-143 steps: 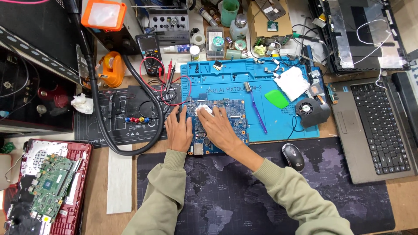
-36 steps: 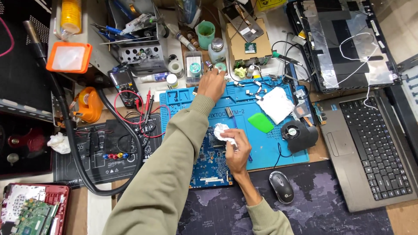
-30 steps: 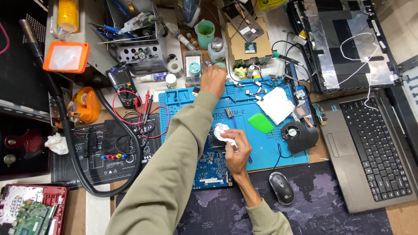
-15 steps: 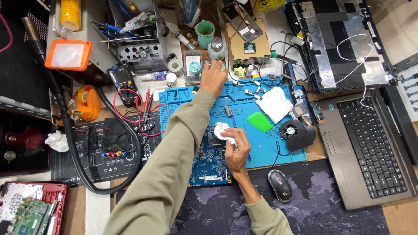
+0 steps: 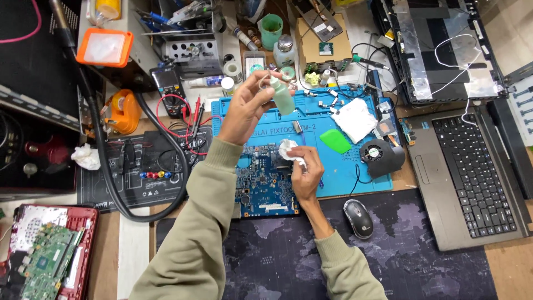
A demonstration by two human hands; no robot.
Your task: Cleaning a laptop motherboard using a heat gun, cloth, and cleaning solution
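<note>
Two hands [image 5: 247, 108], one bottle [image 5: 282, 95], one tissue [image 5: 290, 151]

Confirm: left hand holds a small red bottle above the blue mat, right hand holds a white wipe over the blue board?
Not quite. The head view shows the bottle in the left hand is pale green, not red. The rest holds.

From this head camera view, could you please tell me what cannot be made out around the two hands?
- Small green bottle: the left hand wraps its base; how full it is cannot be told.
- White tissue: partly bunched inside the right hand.
- Blue circuit board: its left part lies under the left sleeve; components too small to identify.
- Red laptop base: cut off by the bottom-left edge.
</note>
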